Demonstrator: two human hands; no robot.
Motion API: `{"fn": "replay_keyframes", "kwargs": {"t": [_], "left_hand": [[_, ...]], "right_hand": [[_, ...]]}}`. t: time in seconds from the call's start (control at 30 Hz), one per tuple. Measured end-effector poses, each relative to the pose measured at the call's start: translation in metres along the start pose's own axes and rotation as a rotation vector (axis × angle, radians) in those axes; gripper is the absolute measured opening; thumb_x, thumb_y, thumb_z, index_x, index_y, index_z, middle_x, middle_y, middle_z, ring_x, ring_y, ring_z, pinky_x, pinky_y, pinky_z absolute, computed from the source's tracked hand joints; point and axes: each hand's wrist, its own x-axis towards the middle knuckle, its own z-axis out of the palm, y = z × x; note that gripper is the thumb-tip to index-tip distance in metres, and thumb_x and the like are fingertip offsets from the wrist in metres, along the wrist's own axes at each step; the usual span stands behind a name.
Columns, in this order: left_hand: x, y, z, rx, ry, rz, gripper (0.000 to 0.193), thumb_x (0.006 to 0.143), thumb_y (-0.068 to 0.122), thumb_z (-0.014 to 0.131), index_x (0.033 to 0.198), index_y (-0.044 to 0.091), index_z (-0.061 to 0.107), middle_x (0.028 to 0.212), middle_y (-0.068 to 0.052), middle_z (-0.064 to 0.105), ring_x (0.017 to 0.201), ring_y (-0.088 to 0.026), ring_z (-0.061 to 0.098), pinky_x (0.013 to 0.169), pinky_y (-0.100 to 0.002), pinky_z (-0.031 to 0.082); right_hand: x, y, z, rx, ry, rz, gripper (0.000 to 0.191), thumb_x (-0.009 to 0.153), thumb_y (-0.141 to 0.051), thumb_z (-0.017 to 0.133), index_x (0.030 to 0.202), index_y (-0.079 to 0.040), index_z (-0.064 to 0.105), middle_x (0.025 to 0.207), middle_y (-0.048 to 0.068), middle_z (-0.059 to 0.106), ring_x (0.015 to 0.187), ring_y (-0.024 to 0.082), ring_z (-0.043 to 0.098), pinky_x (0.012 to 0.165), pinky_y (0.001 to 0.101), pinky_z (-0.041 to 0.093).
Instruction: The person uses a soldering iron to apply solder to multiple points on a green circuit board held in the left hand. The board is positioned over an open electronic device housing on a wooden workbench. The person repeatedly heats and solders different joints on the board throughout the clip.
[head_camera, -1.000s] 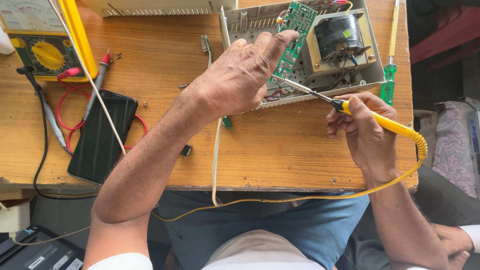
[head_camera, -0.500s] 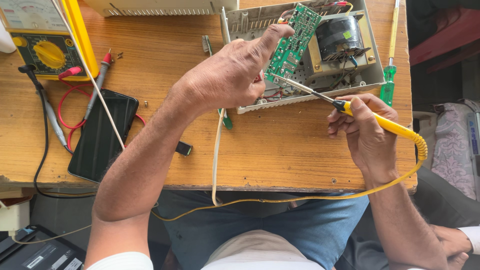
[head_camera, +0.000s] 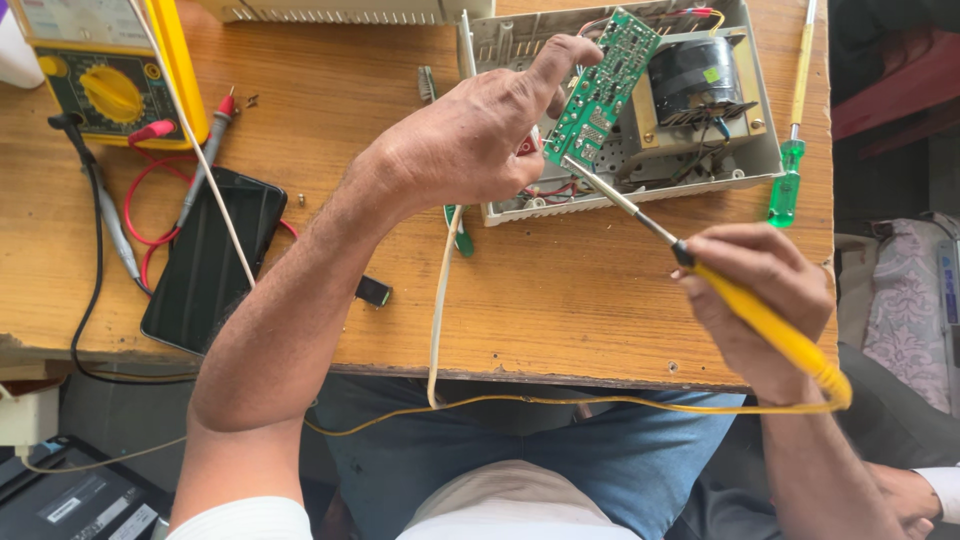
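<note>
My left hand (head_camera: 470, 140) grips a green circuit board (head_camera: 603, 85) by its edge and tilts it up out of an open grey metal case (head_camera: 640, 185) on the wooden table (head_camera: 580, 290). My right hand (head_camera: 760, 300) holds a yellow-handled soldering iron (head_camera: 740, 300); its metal tip touches the board's lower edge. A black transformer (head_camera: 695, 80) sits inside the case, to the right of the board. Red and black wires run under the board.
A yellow multimeter (head_camera: 110, 80) with red and black probes lies at far left, beside a black phone (head_camera: 215, 260). A green-handled screwdriver (head_camera: 788, 170) rests right of the case. A small black part (head_camera: 373, 291) lies near the table's front edge. The iron's yellow cord hangs below.
My left hand has lifted the circuit board from lying flat in the case to a raised, tilted position. The soldering iron tip stays at the board's lower edge.
</note>
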Motion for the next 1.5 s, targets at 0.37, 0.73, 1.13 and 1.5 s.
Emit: {"fn": "replay_keyframes", "kwargs": {"t": [0.37, 0.73, 1.13, 1.5], "left_hand": [[0.002, -0.003, 0.005, 0.011, 0.011, -0.004, 0.091, 0.083, 0.003, 0.075, 0.156, 0.022, 0.025, 0.114, -0.013, 0.068, 0.092, -0.024, 0.074, 0.085, -0.039, 0.065], [0.001, -0.001, 0.004, 0.006, 0.005, 0.009, 0.088, 0.084, 0.002, 0.073, 0.156, 0.016, 0.026, 0.092, -0.010, 0.067, 0.088, -0.025, 0.073, 0.083, -0.042, 0.063], [0.001, 0.002, 0.001, 0.040, 0.030, 0.058, 0.084, 0.085, 0.001, 0.070, 0.155, 0.011, 0.026, 0.083, -0.012, 0.066, 0.086, -0.028, 0.073, 0.078, -0.045, 0.061], [0.001, 0.001, 0.002, -0.007, 0.017, 0.024, 0.083, 0.085, -0.003, 0.068, 0.154, 0.014, 0.026, 0.095, -0.010, 0.067, 0.084, -0.026, 0.075, 0.077, -0.042, 0.064]], "right_hand": [[0.014, -0.007, 0.004, -0.264, -0.124, -0.217, 0.038, 0.082, 0.002, 0.086, 0.116, -0.009, 0.075, 0.111, 0.009, 0.068, 0.102, 0.022, 0.068, 0.082, 0.0291, 0.056], [0.017, -0.002, 0.007, -0.376, -0.156, -0.293, 0.039, 0.080, 0.000, 0.088, 0.115, -0.012, 0.077, 0.113, 0.008, 0.068, 0.103, 0.024, 0.068, 0.090, 0.0369, 0.058], [0.016, 0.003, 0.009, -0.427, -0.188, -0.394, 0.040, 0.077, 0.001, 0.090, 0.113, -0.010, 0.077, 0.115, 0.010, 0.068, 0.106, 0.028, 0.067, 0.091, 0.0377, 0.060], [0.010, 0.006, 0.011, -0.376, -0.098, -0.351, 0.036, 0.081, 0.000, 0.088, 0.113, -0.010, 0.077, 0.114, 0.009, 0.067, 0.107, 0.025, 0.067, 0.091, 0.0366, 0.060]]}}
